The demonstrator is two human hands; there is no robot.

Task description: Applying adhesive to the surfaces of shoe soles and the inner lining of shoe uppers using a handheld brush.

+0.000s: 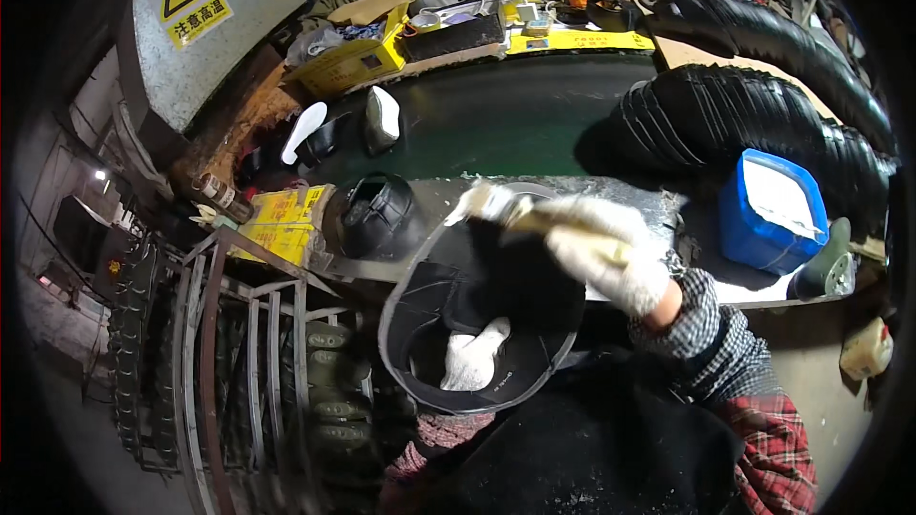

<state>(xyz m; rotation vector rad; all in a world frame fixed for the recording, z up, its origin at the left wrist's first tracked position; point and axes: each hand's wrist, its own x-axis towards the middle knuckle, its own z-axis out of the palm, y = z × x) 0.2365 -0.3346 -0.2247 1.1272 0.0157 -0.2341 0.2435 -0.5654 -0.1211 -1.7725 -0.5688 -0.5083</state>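
Black rubber boot (477,324) is sitting at the near edge of the surface (448,195), opening toward me. My L hand (474,358), white-gloved, is reaching inside the boot, propping it; can't tell its grip. My R hand (601,253) is hovering just above the boot, grip clenching a brush (496,202). Blue tub (768,210) is standing well R of the boot.

boot (477,324): black
gloves, left hand (474,355) and right hand (603,253): white
sleeve (725,353): black-and-white check
tub (771,212), three o'clock: blue
boxes (277,219), nine o'clock: yellow
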